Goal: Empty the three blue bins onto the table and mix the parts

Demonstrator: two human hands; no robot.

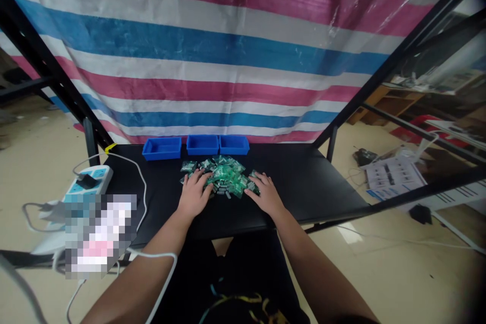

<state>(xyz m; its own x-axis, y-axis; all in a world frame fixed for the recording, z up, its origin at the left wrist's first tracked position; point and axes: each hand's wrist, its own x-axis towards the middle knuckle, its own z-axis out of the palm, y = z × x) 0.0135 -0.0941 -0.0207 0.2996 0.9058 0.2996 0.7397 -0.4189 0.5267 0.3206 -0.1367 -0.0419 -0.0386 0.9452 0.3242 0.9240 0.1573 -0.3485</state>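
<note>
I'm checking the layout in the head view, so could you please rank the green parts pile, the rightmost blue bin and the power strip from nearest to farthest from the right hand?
From the right hand:
1. Green parts pile, touching its fingers.
2. Rightmost blue bin, behind the pile.
3. Power strip, far left edge.

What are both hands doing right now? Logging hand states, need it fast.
Left hand: open, flat, fingers on the pile of green parts.
Right hand: open, fingers on the pile's right edge, holding nothing.

Blue bins [196, 145], power strip [89, 180], striped tarp [212, 55]
</note>
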